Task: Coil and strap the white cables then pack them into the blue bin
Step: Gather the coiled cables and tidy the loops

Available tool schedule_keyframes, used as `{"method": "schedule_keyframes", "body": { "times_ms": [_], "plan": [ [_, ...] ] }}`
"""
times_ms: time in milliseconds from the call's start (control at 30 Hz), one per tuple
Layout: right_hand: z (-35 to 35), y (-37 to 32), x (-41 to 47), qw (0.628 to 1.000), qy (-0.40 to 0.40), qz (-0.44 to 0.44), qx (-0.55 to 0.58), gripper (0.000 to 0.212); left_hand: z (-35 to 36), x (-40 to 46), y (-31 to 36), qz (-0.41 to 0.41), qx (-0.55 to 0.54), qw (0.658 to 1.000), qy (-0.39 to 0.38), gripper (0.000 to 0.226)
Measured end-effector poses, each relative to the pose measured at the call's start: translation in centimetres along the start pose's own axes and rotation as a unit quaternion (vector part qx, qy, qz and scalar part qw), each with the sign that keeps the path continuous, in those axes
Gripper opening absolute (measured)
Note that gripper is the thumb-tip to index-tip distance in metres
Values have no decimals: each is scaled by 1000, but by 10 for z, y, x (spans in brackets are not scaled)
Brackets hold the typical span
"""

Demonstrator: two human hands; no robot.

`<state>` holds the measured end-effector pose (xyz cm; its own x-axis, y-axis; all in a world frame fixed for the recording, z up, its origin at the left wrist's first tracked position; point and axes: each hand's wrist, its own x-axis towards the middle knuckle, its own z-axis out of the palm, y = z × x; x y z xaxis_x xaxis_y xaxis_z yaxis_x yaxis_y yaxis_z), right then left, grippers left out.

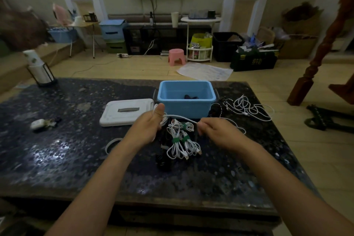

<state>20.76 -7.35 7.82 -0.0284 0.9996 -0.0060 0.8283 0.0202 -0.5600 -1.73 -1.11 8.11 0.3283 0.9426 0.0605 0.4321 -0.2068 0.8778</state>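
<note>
Both hands hold one white cable (180,116), stretched between them, in the middle of coiling.

Left hand (147,126) grips the loops already made, thumb up; right hand (212,130) pinches the free run, whose tail trails off to the right of that pinch onto the table (67,149). To coil well, I judge the right hand should feed the run with light tension and lay each new loop the same size under the left thumb, without twist. Strapped bundles (182,140) with green ties lie just below the grip. Behind the grip stands the blue bin (186,106), open, with something dark inside. A loose white cable (249,108) waits well to the right of it.
</note>
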Motion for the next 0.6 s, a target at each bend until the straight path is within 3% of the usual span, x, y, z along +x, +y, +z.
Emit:
{"method": "schedule_keyframes", "body": {
  "times_ms": [167, 300, 433, 600],
  "plan": [
    [14, -18, -5, 996, 35, -54, 58, 24, 13, 0, 1, -23, -32, 999, -33, 59],
    [29, -36, -10, 994, 44, -96, 34, 26, 20, -2, 9, -27, -59, 997, -34, 69],
    [35, -44, -11, 993, 32, -110, 40, 27, 27, -6, 18, -8, -42, 999, -21, 55],
    [38, -47, -11, 993, 46, -107, 34, 28, 33, -7, 14, 18, -37, 999, -30, 57]
  ]
}}
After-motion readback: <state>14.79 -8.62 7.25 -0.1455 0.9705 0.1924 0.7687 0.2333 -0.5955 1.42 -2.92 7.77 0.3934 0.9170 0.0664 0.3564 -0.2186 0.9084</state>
